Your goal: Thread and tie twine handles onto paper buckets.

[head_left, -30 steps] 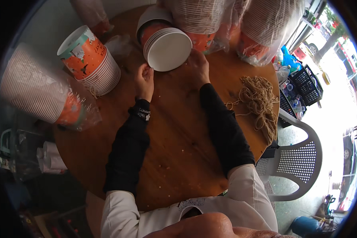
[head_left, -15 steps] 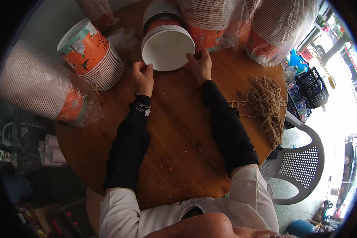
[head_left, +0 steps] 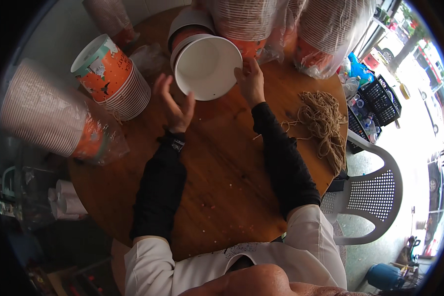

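A round paper bucket (head_left: 209, 69), white inside, lies tipped with its mouth toward me at the far middle of the table. Behind it lie more nested buckets, orange outside where they show. My right hand (head_left: 251, 83) pinches the right side of the rim between thumb and fingers. Off the bucket's lower left side, my left hand (head_left: 175, 107) is open, thumb and fingers spread, holding nothing. To its left stands a leaning stack of orange printed paper buckets (head_left: 103, 66) with a pale green band.
Plastic-wrapped bucket stacks stand at the far right (head_left: 325, 37), far middle (head_left: 244, 22) and left (head_left: 49, 113) of the round wooden table (head_left: 217, 197). Tangled twine (head_left: 323, 123) lies at the right edge. A grey plastic chair (head_left: 375, 197) and black crates (head_left: 380, 101) are beyond.
My left hand has let go of the rim and opened, moving a little to the left. The front bucket has shifted toward me and separated slightly from those behind; my right hand stays on its rim.
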`<state>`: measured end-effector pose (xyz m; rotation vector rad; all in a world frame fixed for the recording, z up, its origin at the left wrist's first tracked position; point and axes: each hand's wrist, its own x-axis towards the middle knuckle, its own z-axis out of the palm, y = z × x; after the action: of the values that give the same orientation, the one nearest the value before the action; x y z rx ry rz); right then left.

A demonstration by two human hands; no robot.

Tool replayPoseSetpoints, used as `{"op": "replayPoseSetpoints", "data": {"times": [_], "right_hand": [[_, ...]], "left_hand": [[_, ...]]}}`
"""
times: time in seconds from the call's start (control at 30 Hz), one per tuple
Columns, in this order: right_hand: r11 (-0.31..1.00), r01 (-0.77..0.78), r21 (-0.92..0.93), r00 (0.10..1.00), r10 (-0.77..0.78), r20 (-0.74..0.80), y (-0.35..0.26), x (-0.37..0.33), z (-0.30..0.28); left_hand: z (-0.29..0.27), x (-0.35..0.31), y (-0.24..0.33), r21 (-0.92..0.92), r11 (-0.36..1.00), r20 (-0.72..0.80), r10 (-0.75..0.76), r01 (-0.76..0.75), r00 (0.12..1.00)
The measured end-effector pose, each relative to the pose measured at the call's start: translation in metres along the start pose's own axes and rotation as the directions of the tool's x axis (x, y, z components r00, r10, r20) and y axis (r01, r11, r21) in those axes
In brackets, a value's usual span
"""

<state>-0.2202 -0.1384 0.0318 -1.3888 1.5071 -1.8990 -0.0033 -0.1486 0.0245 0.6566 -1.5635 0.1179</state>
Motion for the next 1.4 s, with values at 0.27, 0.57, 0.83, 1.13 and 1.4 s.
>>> {"op": "replayPoseSetpoints", "data": {"times": [0.27,0.57,0.83,1.13,1.4], "right_hand": [[0.990,-0.133,0.051,0.973,0.121,0.197,-0.045,0.002,-0.033],[0.838,0.280,-0.467,0.808,0.057,0.587,-0.063,-0.099,-0.133],[0.760,0.282,-0.586,0.805,0.146,0.576,-0.051,-0.126,-0.130],[0.914,0.246,-0.323,0.780,0.010,0.625,-0.076,-0.139,-0.124],[0.955,0.206,-0.215,0.796,-0.036,0.605,-0.084,-0.140,-0.125]], "left_hand": [[0.005,-0.010,0.043,0.147,0.930,0.528,0.215,-0.337,0.822],[-0.007,-0.034,0.063,0.079,0.989,0.476,0.075,-0.128,0.876],[-0.054,-0.050,0.097,-0.007,0.985,0.513,-0.145,0.173,0.846],[-0.038,-0.072,0.160,-0.023,0.502,0.799,-0.510,0.864,0.318],[-0.021,-0.082,0.163,-0.181,0.666,0.731,-0.402,0.724,0.552]]}}
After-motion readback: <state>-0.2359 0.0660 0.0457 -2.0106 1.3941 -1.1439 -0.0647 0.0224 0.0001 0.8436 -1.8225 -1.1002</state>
